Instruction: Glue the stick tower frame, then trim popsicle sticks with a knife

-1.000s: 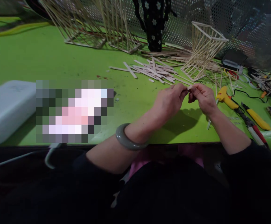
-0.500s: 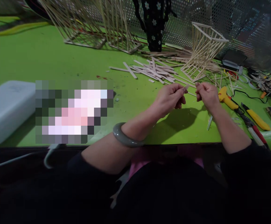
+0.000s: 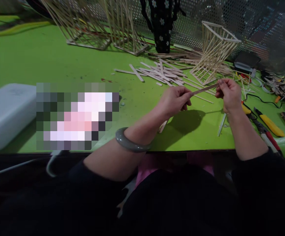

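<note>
A flat wooden craft stick (image 3: pixel 205 89) spans the gap between my two hands, sloping up to the right. My left hand (image 3: pixel 174 102) is closed on its near left end. At the other end, my right hand (image 3: pixel 230 94) pinches it between thumb and fingers. Below my left wrist, more pale sticks (image 3: pixel 163 126) show at an angle; whether that hand holds them cannot be made out. Just beyond my hands lies a pile of craft sticks (image 3: pixel 165 72). A twisted stick frame (image 3: pixel 211 54) stands behind my right hand.
Larger stick frames (image 3: pixel 132 49) and a black flowered bag (image 3: pixel 162 29) stand at the back. On the right are a yellow-handled glue gun (image 3: pixel 246 110), a yellow cutter (image 3: pixel 271 124) and pliers (image 3: pixel 267 137). A white box (image 3: pixel 7 114) sits left on the green table (image 3: pixel 59 62).
My right hand has moved right and slightly up, away from my left hand, and a craft stick now stretches between them. Pale sticks now show below my left wrist.
</note>
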A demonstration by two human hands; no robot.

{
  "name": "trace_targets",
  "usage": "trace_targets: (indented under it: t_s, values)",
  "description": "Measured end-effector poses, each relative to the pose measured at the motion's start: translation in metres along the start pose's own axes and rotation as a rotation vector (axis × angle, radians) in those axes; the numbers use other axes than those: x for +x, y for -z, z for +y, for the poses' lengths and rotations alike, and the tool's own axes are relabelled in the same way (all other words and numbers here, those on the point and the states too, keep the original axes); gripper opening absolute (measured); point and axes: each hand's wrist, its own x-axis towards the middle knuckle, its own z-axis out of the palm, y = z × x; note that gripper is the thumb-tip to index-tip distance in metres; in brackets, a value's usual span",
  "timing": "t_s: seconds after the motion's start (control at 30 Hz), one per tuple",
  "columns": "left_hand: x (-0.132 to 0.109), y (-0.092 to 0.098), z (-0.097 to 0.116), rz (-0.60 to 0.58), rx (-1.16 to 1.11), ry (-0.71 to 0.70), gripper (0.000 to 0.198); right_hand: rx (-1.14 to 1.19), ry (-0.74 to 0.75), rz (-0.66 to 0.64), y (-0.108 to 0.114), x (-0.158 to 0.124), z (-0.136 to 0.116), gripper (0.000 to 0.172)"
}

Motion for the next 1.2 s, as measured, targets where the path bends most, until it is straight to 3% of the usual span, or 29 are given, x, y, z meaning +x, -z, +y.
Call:
trace_targets:
  t_s: [0.13, 0.3, 0.37, 0.57, 0.73, 0.83, 1.0, 1.2]
  values:
    - [0.0, 0.002, 0.003, 0.106, -0.066, 0.02, 0.019, -0.112, -0.001, -0.08, 0.003, 0.0, 0.003, 0.019]
    - [0.0, 0.004, 0.006, 0.179, -0.124, 0.023, 0.022, -0.318, 0.053, -0.463, -0.003, -0.017, -0.009, 0.022]
    - [0.001, 0.004, 0.006, 0.219, -0.204, 0.034, 0.021, -0.301, 0.077, -0.536, -0.009, -0.025, -0.014, 0.025]
    - [0.004, 0.002, 0.004, 0.266, -0.463, 0.103, 0.016, -0.612, 0.453, -0.304, -0.034, -0.052, -0.022, 0.034]
    - [0.001, -0.002, 0.004, 0.192, -0.47, 0.101, 0.012, -0.781, 0.563, -0.401, -0.043, -0.064, -0.024, 0.044]
    - [-0.003, -0.005, 0.005, 0.165, -0.432, 0.08, 0.014, -0.622, 0.568, -0.422, -0.041, -0.06, -0.025, 0.047]
    - [-0.009, -0.011, 0.003, 0.009, -0.156, -0.016, 0.018, -0.435, 0.482, -0.246, -0.03, -0.042, -0.021, 0.034]
    - [-0.011, -0.013, -0.002, -0.034, 0.185, -0.163, 0.012, -0.46, 0.352, -0.327, -0.024, -0.034, -0.021, 0.023]
